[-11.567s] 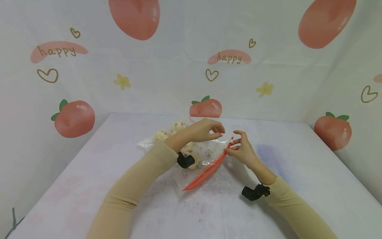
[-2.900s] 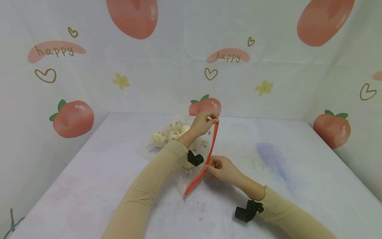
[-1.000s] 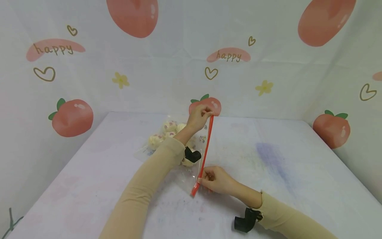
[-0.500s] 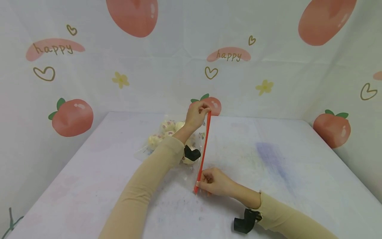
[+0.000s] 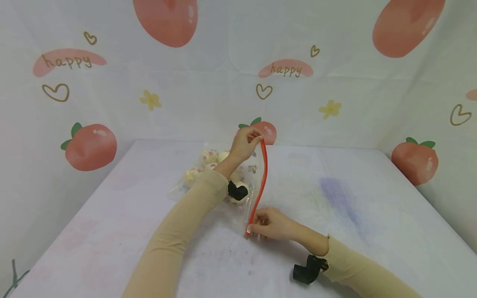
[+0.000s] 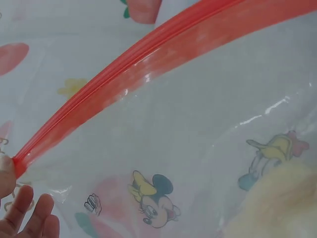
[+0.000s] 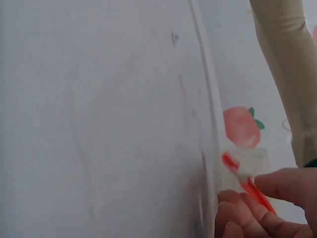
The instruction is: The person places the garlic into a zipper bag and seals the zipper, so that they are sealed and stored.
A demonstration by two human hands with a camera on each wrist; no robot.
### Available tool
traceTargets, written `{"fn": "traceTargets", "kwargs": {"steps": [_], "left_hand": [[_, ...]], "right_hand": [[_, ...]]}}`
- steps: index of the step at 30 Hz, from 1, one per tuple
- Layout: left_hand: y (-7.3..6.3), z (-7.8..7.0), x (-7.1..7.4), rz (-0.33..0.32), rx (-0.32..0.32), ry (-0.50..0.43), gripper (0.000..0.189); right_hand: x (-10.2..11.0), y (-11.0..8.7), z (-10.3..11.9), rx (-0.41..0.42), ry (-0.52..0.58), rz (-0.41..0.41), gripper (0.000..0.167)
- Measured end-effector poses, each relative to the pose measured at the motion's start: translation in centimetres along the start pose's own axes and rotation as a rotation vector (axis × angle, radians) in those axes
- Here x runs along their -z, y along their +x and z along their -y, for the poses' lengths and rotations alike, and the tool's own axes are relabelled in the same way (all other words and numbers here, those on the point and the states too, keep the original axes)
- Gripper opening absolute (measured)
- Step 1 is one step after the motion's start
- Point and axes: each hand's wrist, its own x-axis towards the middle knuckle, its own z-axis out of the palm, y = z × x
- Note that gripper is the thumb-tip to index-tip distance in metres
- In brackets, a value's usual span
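A clear zip bag [image 6: 168, 119] with printed cartoon figures and a red zip strip [image 5: 265, 165] stands partly raised off the table. Inside it, several round cream-coloured things [image 5: 192, 175] with pinkish marks lie toward the left, partly hidden behind the left sleeve. Between thumb and fingers, my left hand [image 5: 244, 145] pinches the far, upper end of the strip. Down near the table, my right hand [image 5: 275, 224] pinches the strip close to its near end. A small pale piece [image 7: 242, 175] shows on the strip by the right thumb. The strip bows to the right between both hands.
A white table [image 5: 149, 265] with faint coloured stains lies under the bag. Behind it hangs a white cloth [image 5: 208, 82] printed with fruit, hearts and lettering. Black camera mounts [image 5: 307, 270] sit at both wrists.
Earlier my left hand hovered off the strip; it now grips the far end, raised higher. My right hand has moved down to the near end. The strip, straight half a second ago, now curves.
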Motion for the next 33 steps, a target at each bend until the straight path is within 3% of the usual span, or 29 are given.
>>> {"fn": "traceTargets", "kwargs": {"steps": [4, 8, 13, 17, 21, 26, 33], "left_hand": [[-0.2, 0.0, -0.1, 0.025, 0.002, -0.003, 0.014], [-0.3, 0.0, -0.4, 0.067, 0.011, 0.02, 0.016], [-0.6, 0.1, -0.2, 0.196, 0.031, 0.09, 0.025], [-0.9, 0.3, 0.6, 0.305, 0.061, 0.149, 0.038], [-1.1, 0.8, 2.7, 0.347, 0.095, 0.186, 0.038], [-1.3, 2.2, 6.1, 0.335, 0.139, 0.236, 0.034], [-2.8, 5.5, 11.6, 0.27, 0.312, 0.246, 0.039]], "right_hand": [[1.1, 0.5, -0.2, -0.012, -0.004, -0.152, 0.017], [2.3, 1.2, -0.2, -0.051, 0.078, -0.294, 0.022], [3.3, 1.9, -0.4, -0.098, 0.182, -0.408, 0.029], [3.6, 2.1, -0.5, -0.113, 0.239, -0.451, 0.037], [3.6, 2.0, -0.6, -0.128, 0.273, -0.467, 0.048], [3.6, 1.9, -0.8, -0.154, 0.278, -0.495, 0.061], [3.6, 1.7, -1.1, -0.117, 0.327, -0.511, 0.06]]}}
